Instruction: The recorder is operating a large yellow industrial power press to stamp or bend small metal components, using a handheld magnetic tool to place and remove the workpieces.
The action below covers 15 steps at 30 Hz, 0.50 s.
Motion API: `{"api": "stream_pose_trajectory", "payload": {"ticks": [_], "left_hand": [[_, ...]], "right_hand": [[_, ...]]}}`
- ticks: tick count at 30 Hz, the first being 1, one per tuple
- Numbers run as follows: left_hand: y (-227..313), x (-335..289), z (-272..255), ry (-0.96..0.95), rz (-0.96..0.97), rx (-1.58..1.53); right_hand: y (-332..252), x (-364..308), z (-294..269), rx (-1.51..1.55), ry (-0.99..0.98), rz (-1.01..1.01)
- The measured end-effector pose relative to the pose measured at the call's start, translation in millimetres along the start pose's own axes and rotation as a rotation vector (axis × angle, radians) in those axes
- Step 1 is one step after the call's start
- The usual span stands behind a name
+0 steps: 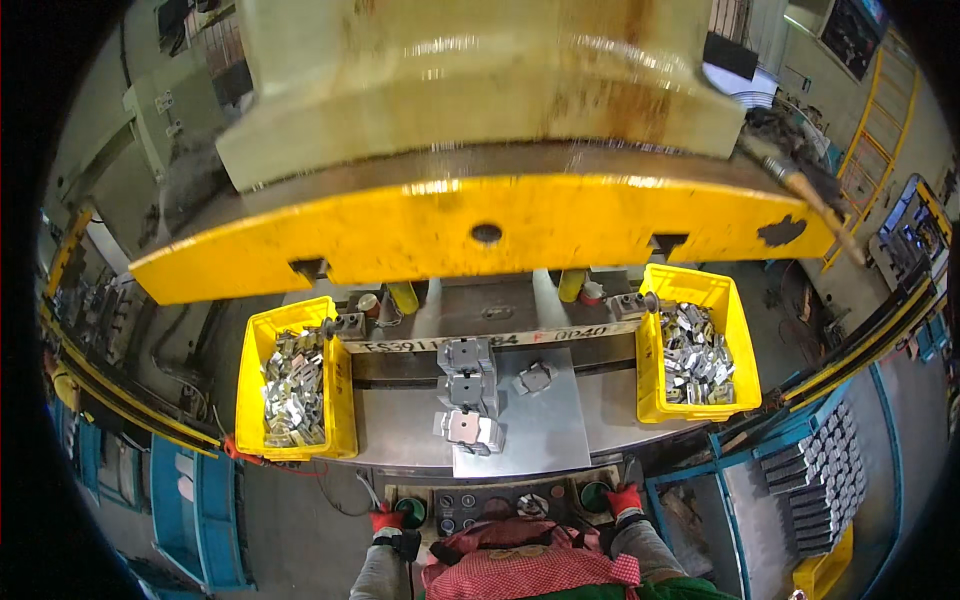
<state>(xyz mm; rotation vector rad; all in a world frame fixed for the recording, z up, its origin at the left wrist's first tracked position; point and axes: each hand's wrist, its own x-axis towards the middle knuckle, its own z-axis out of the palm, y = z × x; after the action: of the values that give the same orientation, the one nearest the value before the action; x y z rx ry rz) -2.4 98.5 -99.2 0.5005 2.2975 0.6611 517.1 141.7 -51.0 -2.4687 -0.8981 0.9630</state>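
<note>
Grey metal pieces (467,390) stand in three stacks along the left edge of a bright metal plate (540,435), the nearest stack lying towards the near left corner. We note one loose piece (533,377) (flat, with notched sides) near the plate's far edge, apart from the stacks. Beneath the plate runs the press bed (400,420); at its left end we find a yellow bin (345,405) and at its right end a second yellow bin (745,360), both heaped with small metal parts.

At the near side, we see the red-gloved left hand (387,518) just beside a green button (411,513) at the control panel's (518,491) left end. The red-gloved right hand (625,499) lies just beside another green button (595,497) at the right end. We cannot tell whether either hand's fingers are curled or extended. Above spans a yellow press beam (400,240).
</note>
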Motion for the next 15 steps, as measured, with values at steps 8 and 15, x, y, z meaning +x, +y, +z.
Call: {"api": "stream_pose_trajectory", "payload": {"ticks": [8,15], "left_hand": [[12,-4,-13,0.021,-0.139,0.151],[-2,-38,-40,-0.161,-0.091,-0.245]], "right_hand": [[14,16,18,0.020,-0.052,-0.010],[60,47,9,0.540,-0.018,0.014]]}}
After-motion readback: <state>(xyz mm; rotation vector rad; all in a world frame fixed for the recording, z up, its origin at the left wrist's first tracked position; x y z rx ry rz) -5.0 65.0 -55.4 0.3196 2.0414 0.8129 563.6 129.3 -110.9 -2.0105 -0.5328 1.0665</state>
